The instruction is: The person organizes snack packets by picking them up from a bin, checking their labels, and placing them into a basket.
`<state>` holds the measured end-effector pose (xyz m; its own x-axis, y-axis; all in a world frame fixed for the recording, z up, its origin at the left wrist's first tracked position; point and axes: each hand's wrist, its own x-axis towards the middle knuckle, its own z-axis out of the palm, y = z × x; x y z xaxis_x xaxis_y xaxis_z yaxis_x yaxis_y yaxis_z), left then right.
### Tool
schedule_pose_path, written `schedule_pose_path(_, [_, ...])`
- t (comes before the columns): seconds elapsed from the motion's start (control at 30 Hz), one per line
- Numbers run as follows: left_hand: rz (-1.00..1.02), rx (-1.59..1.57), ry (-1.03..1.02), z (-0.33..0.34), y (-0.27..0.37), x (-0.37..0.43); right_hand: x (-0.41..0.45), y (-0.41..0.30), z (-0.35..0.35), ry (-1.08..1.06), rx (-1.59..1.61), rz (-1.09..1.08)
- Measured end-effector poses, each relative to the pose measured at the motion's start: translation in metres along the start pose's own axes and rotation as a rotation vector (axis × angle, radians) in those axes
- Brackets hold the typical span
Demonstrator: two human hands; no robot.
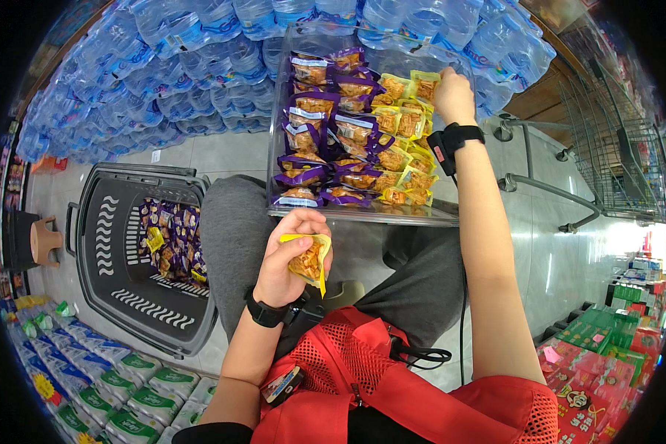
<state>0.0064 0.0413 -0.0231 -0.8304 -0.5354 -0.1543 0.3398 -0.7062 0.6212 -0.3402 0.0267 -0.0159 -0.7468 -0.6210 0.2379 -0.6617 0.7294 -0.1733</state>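
My left hand (291,263) is closed around a yellow snack packet (309,260), with the thumb across its clear front, just below the near edge of a clear plastic bin (361,216). My right hand (455,95) is at the bin's far right, fingers curled at a yellow packet (423,86) at the top of its column; the fingertips are partly hidden. In the bin, purple snack packets (311,105) stand in rows on the left and yellow packets (410,122) on the right.
A dark grey shopping basket (139,327) at the left holds purple and a few yellow packets. Shrink-wrapped water bottles (161,66) are stacked behind the bin. A wire cart (616,139) stands right; boxed goods (583,355) lie lower right. A small stool (45,241) is far left.
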Motion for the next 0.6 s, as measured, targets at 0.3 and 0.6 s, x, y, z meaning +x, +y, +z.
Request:
schedule_pose_path(0.3, [-0.019, 0.037, 0.071, 0.000, 0.001, 0.001, -0.009, -0.011, 0.009, 0.000, -0.040, 0.039])
schedule_pose_path(0.6, [-0.030, 0.041, 0.063, 0.000, 0.000, 0.001, -0.010, 0.000, 0.031, -0.176, -0.175, -0.068])
